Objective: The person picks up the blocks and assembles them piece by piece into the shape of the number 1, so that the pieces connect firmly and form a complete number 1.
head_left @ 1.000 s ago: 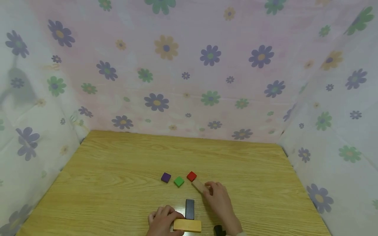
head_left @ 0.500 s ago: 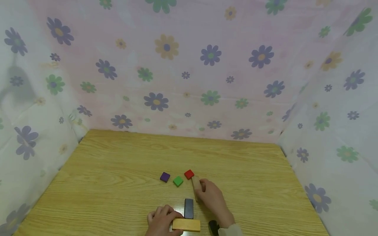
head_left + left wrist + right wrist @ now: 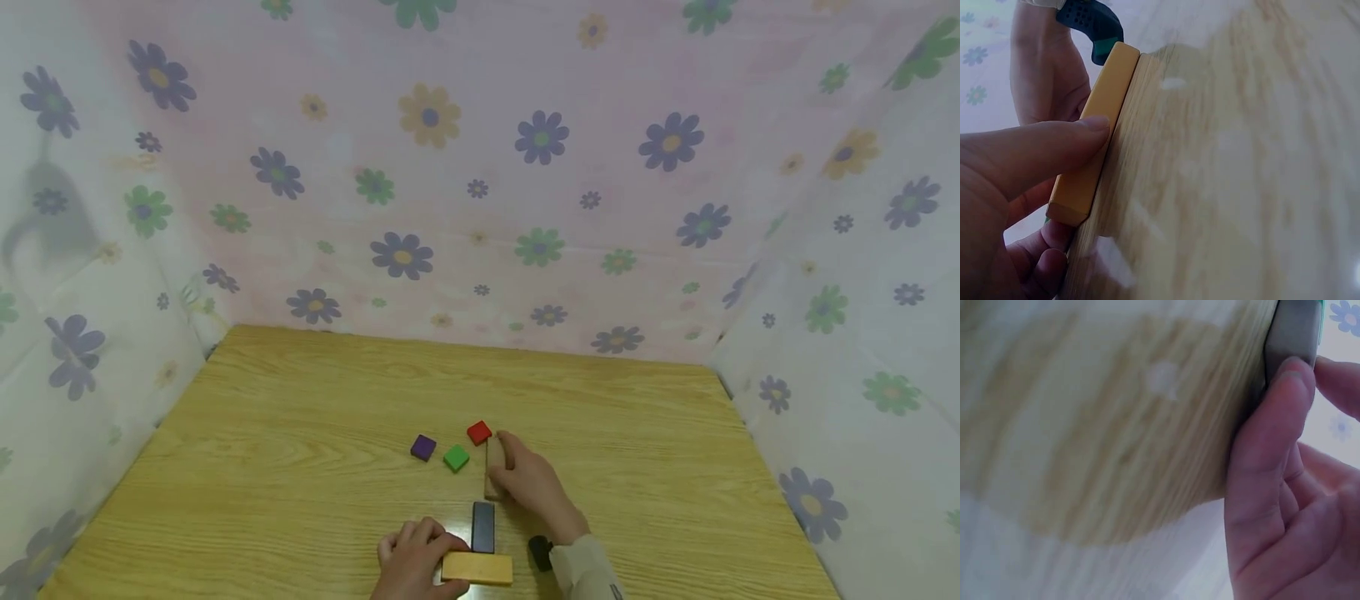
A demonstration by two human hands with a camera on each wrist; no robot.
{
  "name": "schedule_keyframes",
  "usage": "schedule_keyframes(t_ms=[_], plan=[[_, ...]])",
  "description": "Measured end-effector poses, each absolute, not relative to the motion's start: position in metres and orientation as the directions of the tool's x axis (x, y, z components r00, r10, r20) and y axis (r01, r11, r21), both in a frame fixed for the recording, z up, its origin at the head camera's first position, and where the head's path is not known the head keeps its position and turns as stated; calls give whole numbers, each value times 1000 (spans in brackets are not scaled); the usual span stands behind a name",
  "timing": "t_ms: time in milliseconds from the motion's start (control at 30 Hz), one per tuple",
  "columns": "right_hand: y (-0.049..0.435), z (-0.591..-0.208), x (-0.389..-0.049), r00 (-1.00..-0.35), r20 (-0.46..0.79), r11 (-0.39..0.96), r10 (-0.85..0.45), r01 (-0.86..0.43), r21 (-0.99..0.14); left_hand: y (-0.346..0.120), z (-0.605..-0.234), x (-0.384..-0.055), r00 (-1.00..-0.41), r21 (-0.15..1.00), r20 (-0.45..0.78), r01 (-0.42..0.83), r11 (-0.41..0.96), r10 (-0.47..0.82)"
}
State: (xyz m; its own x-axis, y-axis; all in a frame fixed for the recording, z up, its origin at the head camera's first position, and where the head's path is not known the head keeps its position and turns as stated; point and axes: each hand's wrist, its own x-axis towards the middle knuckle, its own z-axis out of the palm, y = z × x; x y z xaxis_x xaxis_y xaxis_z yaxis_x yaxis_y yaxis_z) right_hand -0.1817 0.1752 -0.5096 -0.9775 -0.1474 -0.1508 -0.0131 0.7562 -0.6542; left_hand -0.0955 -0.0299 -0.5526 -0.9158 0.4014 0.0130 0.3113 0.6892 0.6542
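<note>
Near the table's front edge, my left hand (image 3: 420, 560) pinches the left end of a yellow block (image 3: 480, 569) lying crosswise. Its thumb lies along the near side in the left wrist view, where the yellow block (image 3: 1100, 150) rests flat on the wood. Just behind stands a black block (image 3: 483, 527), pointing away from me. Farther out, my right hand (image 3: 534, 483) holds a tan wooden block (image 3: 493, 467) by its right side, lengthwise. At that block's far end is a red square block (image 3: 479, 432); green (image 3: 456, 458) and purple (image 3: 423, 447) square blocks lie to the left.
All the blocks are on a wood-grain table (image 3: 300, 467). Flower-patterned cloth (image 3: 480, 208) hangs at the back and both sides. A dark device (image 3: 540, 552) is strapped at my right wrist, beside the yellow block's right end.
My right hand has moved left and away, turning the tan block from slanted to nearly straight. The red block has shifted slightly away and left. My left hand stays on the yellow block.
</note>
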Motion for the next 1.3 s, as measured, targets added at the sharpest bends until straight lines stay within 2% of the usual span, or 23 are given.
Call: schedule_keyframes(t_ms=[533,833,1300], plan=[[172,-510,-187,-959,-168,730,-226,-53,-682,-28,-550,-94,-909,668,20,323,671,417],[172,-512,-191,-956,-167,746,-240,-71,-662,-27,-547,-93,-915,656,-4,302,692,403],[170,-512,-190,-961,-132,721,-244,-89,-687,-26,-548,-92,-919,653,26,314,689,394]])
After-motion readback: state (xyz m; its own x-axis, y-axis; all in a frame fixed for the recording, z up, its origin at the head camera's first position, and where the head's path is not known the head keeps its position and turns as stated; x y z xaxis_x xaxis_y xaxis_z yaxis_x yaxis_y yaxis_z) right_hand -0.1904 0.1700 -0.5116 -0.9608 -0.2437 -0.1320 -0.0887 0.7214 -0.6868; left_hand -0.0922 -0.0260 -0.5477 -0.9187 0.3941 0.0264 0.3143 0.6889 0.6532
